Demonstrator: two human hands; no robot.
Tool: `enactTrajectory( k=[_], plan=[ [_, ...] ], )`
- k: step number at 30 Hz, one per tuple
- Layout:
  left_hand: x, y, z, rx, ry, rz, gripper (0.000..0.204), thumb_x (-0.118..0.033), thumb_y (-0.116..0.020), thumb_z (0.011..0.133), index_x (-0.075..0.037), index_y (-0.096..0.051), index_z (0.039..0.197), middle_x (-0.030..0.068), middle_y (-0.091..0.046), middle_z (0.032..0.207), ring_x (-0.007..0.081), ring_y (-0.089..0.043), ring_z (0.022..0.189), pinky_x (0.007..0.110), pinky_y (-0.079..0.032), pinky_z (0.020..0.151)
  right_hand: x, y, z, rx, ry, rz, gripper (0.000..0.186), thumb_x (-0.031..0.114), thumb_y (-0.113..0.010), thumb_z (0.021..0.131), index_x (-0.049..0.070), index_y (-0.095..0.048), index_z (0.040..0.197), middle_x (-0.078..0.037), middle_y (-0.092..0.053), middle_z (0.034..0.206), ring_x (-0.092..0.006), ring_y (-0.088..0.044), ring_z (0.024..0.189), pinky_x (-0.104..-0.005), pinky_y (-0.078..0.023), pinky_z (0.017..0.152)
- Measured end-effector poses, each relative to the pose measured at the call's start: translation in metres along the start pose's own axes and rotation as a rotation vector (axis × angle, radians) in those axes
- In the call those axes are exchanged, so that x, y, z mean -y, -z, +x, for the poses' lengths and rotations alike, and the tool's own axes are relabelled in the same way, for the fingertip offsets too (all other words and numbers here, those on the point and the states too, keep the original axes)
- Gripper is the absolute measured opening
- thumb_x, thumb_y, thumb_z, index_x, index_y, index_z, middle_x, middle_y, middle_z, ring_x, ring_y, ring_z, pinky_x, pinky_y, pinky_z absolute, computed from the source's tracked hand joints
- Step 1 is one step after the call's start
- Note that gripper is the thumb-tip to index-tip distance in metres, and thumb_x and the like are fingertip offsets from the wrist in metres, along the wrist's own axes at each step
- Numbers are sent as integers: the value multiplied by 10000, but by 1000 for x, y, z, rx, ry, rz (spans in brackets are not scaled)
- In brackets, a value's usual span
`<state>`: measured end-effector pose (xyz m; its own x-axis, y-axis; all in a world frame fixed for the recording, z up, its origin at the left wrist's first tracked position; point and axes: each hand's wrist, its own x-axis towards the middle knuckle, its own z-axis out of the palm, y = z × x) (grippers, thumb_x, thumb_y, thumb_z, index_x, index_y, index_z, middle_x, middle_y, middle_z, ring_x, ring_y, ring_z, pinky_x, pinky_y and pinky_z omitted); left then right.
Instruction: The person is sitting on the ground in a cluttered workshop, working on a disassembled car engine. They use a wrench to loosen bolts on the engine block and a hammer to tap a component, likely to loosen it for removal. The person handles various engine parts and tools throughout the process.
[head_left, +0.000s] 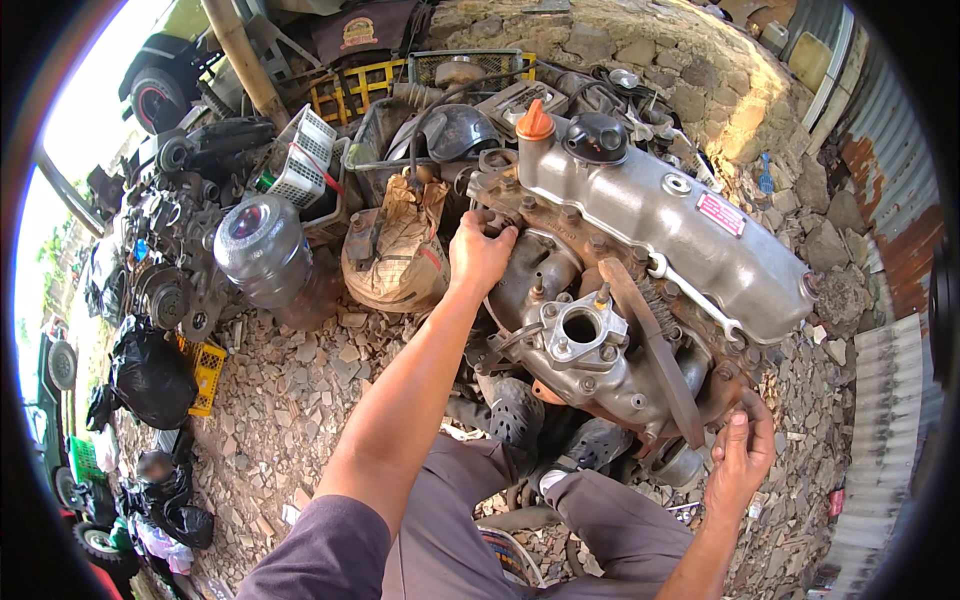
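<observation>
Manifold: one, grey and rust-brown, right of the frame's centre [622,390]; its long axis slants from upper left to lower right, roughly alongside the cover.
Left hand: at the manifold's upper-left end [482,250], so the manifold runs down and right from it; thumb and fingers are bent toward each other over a dark spot, and I cannot tell whether they pinch a part there.
Right hand: beside the lower-right end [738,455], with the manifold up and left of it; fingers are loosely curled, thumb close to them, and contact or anything held cannot be told.
Nearer hand: the left for the upper-left end, the right for the lower-right end.
Flange: one, pale metal with a round hole [600,345], on the manifold between the hands.
Bar: one, flat and brown [655,355], slanting down across the manifold, its lower end toward the right hand.
Wrench: one [695,295], between bar and cover, its axis also upper left to lower right.
Cover: one, silver [640,215], upper right of centre, with two caps, one orange [536,122] and one black [594,138].
Shoes: two, grey, below the manifold [515,412].
Jug: one, clear, left of centre [262,250].
</observation>
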<state>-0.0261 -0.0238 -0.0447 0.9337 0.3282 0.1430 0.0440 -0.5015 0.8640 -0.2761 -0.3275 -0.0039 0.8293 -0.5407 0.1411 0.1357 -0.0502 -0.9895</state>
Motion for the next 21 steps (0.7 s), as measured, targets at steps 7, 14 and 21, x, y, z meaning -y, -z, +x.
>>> enactTrajectory(
  k=[7,14,21],
  plan=[
    [-8,3,0,7,127,72,490,-363,-651,871,23,-608,1170,264,-648,1140,390,-619,1082,419,-473,934,-2,2,0,-18,-12,-47,290,147,-639,943,33,-607,1208,23,-569,846,9,-424,624,-135,-317,476],
    [-2,3,1,30,-23,61,425,-329,-677,848,0,-654,1115,202,-690,1054,338,-650,1015,393,-489,900,-2,-1,-1,-6,-8,-41,296,156,-642,944,37,-604,1214,26,-567,859,5,-419,624,-144,-315,479],
    [-6,0,-3,-60,32,127,415,-326,-629,859,-9,-652,1126,231,-667,1096,378,-620,1063,434,-468,937,1,-3,-2,7,-23,-52,298,167,-647,944,41,-607,1211,27,-573,869,4,-420,629,-145,-315,487]
  ],
)
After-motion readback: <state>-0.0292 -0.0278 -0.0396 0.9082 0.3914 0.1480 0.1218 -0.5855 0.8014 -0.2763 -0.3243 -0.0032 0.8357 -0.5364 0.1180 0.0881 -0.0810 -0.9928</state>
